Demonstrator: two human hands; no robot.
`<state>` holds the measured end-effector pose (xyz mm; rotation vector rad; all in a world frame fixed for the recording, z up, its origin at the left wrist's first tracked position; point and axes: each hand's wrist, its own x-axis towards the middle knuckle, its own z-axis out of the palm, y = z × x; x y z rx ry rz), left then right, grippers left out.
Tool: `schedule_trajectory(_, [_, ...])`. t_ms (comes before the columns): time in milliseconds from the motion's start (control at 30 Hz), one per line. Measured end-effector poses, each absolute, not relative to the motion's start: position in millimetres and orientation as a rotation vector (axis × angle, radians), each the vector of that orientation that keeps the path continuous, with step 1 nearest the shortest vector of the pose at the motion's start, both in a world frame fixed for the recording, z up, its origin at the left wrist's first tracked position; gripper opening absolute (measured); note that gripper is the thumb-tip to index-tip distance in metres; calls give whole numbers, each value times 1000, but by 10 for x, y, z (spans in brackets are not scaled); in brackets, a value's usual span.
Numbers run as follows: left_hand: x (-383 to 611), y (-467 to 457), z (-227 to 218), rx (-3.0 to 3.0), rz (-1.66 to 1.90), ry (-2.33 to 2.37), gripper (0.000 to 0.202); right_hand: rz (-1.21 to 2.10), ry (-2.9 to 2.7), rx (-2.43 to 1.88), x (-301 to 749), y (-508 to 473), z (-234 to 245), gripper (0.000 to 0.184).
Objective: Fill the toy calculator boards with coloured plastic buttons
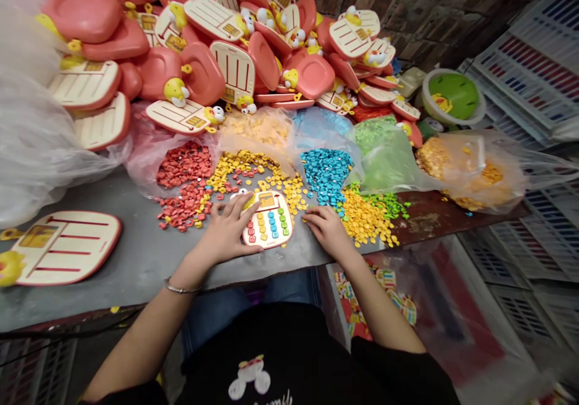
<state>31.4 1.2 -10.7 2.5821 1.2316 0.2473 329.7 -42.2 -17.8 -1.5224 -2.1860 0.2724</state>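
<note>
A cream toy board (270,240) with a red rim and a yellow chick head lies on the table in front of me. Red, yellow, blue and green buttons sit in rows in its slots. My left hand (226,230) grips the board from its left side, thumb along the lower edge and fingers over the top. Just right of the board, my right hand (329,229) rests low over the table, fingertips drawn together beside loose yellow buttons (295,192). Whatever those fingertips may hold is too small to make out.
Red buttons (183,166), blue buttons (326,172) and more yellow buttons (366,218) spill from plastic bags. Behind rises a heap of toy boards (312,74). Another board (72,249) lies at the left. A green basin (452,94) and plastic crates (534,61) stand right.
</note>
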Motion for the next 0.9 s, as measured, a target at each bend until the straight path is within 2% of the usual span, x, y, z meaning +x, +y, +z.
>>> schedule_trajectory(267, [316, 14, -107, 2572, 236, 1230, 100, 413, -2107, -1537, 3245, -478, -115, 19])
schedule_trajectory(600, [312, 17, -95, 2633, 201, 1228, 99, 876, -1878, -1634, 3106, -524, 82, 12])
schedule_trajectory(900, [313, 15, -96, 2611, 213, 1234, 100, 418, -2034, -1772, 3059, -536, -162, 13])
